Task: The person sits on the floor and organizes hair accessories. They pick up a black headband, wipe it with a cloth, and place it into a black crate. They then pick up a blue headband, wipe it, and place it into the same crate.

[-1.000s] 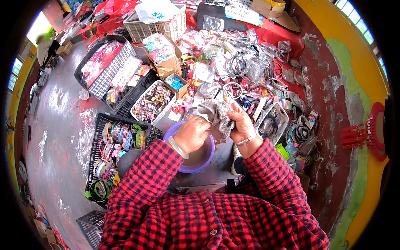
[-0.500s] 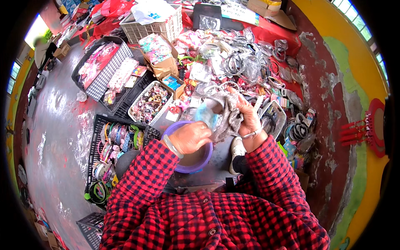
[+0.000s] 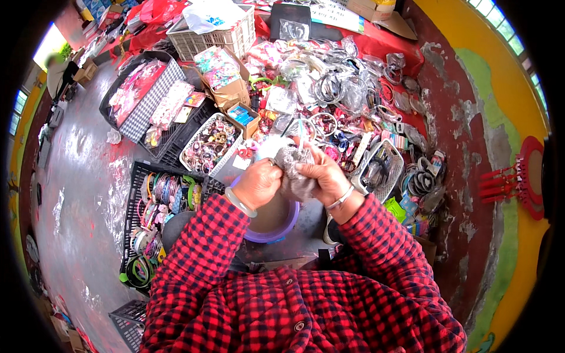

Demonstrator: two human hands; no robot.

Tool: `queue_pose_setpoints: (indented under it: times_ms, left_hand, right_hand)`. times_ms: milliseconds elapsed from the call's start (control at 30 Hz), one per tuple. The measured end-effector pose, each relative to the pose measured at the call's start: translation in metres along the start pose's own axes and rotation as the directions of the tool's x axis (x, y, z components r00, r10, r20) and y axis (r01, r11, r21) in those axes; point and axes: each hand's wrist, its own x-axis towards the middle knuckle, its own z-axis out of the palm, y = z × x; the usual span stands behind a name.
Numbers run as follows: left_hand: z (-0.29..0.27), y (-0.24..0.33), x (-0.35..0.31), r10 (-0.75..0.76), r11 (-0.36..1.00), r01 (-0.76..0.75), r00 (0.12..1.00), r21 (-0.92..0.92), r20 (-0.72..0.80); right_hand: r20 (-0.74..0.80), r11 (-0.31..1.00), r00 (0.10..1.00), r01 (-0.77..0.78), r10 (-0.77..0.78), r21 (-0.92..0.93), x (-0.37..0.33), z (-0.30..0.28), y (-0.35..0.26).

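My right hand grips a bunched grey-brown cloth that looks damp, thumb pressed on top. Closed in a fist, my left hand meets the cloth's left side. A pale, blurred thing with white and light-blue parts shows just above that fist, against the cloth; its kind cannot be made out. What lies inside the left fingers is hidden. Beneath both hands stands a purple basin with murky liquid in it, partly covered by my hands and the cloth.
Ahead lies a heap of bagged hair accessories. Left of the basin are a white basket of hair ties and a black crate of headbands. A white basket stands to the right, near the peeling wall.
The cloth was spread and hanging from my right hand; now it is bunched up. My right hand has moved left and down, and both hands are closer together.
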Motion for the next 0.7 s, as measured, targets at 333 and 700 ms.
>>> queue_pose_setpoints:
  times_ms: [333,700]
  left_hand:
    - [-0.005,0.009,0.002,0.226,0.971,-0.232,0.97,0.063,0.085]
    - [0.008,0.012,-0.002,0.246,0.962,-0.256,0.964,0.095,0.106]
  right_hand:
    - [-0.031,0.988,0.998,0.066,-0.063,0.139,0.008,-0.026,-0.015]
    - [0.019,0.99,1.0,0.007,-0.009,0.144,0.012,-0.039,-0.027]
